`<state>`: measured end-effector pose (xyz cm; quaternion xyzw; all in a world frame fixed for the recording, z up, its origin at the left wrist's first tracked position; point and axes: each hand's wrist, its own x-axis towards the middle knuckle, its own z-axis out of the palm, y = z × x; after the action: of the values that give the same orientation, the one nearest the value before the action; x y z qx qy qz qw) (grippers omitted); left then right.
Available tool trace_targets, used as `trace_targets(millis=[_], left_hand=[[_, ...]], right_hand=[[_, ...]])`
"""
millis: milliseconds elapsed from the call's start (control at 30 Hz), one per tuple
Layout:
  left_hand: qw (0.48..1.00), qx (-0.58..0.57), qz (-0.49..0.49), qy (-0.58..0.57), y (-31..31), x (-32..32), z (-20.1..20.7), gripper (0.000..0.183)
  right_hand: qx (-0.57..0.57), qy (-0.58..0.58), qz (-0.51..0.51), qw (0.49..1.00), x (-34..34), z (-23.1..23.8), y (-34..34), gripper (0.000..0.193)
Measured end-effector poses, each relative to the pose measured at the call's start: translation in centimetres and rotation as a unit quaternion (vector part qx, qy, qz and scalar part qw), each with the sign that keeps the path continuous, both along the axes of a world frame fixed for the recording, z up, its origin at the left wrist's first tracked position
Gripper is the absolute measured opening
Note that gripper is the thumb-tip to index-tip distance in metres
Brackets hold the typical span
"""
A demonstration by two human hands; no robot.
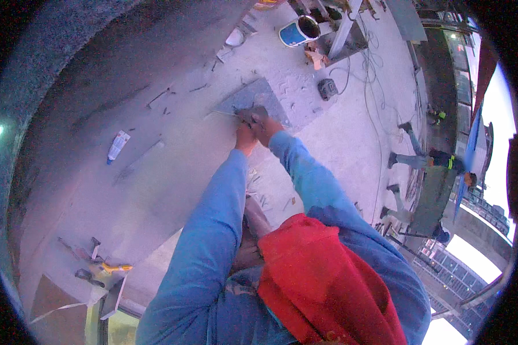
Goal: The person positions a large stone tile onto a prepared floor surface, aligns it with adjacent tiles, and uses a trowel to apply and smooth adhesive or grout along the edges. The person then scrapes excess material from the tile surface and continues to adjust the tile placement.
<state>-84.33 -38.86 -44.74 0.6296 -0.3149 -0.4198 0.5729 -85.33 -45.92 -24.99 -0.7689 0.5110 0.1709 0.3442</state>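
Both my arms in blue sleeves reach forward to a square grey slab (261, 92) lying on the dusty floor. My left hand (246, 140) is closed at the near edge of a dark, dusty tool (253, 115) whose kind I cannot make out. Beside it on the right, my right hand (268, 131) also closes on this tool. The tool sits over the slab's near part, and a thin pale rod or line sticks out to its left. My fingers are partly hidden by the tool and the dim light.
A blue and white bucket (293, 34) stands far off, near a dark corded device (327, 89) with its cable on the floor. At left lies a white and blue tube (118, 146). Lower left are a hammer (95, 246) and a yellow-handled tool (116, 268). People (443, 161) walk at right.
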Motion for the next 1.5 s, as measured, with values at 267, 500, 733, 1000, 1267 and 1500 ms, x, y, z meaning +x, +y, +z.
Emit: trace_targets(millis=[267, 500, 733, 1000, 1267, 1500], left_hand=[[0.997, 0.04, -0.064, 0.021, -0.5, 0.6, -0.7, 0.033], [0.997, 0.048, -0.06, 0.031, 0.1, 0.4, -0.3, 0.038], [0.989, 0.064, -0.076, -0.112, -0.5, 1.4, 1.1, 0.036], [0.995, 0.011, -0.096, -0.014, -1.3, 1.4, 0.2, 0.038], [0.994, 0.007, -0.046, -0.097, -0.3, 0.9, -0.3, 0.028], [0.998, 0.003, -0.046, -0.039, -1.1, 0.9, -1.0, 0.027]], right_hand=[[-0.056, 0.022, 0.043, 0.997, 0.1, -1.6, -1.8, 0.04], [-0.028, 0.055, 0.055, 0.997, -0.2, -1.7, -1.3, 0.041], [-0.093, -0.003, 0.066, 0.993, -0.6, -1.7, -1.0, 0.043], [-0.07, 0.042, 0.045, 0.996, -0.4, -4.0, -2.8, 0.035], [-0.127, -0.056, 0.081, 0.987, -0.3, -0.9, -1.2, 0.044], [-0.144, -0.093, 0.065, 0.983, -1.8, -4.0, -1.4, 0.037]])
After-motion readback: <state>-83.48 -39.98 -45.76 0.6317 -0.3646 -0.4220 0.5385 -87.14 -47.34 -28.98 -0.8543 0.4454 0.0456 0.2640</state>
